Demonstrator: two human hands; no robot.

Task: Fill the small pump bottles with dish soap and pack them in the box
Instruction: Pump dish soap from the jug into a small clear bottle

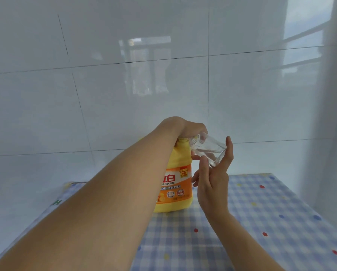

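A large yellow dish soap bottle (175,186) with an orange label stands upright on the checked tablecloth. My left hand (191,129) rests on its top, closed over the pump, which is hidden beneath it. A small clear bottle (208,148) is tilted with its neck against the top of the soap bottle. My right hand (214,173) holds this small bottle by its base, fingers stretched along its sides. Its inside looks clear; I cannot tell whether any soap is in it.
The table (261,212) is covered by a blue and white checked cloth with coloured dots and stands against a white tiled wall (124,85). The cloth's right edge runs diagonally at the far right. My left forearm crosses the left half of the table.
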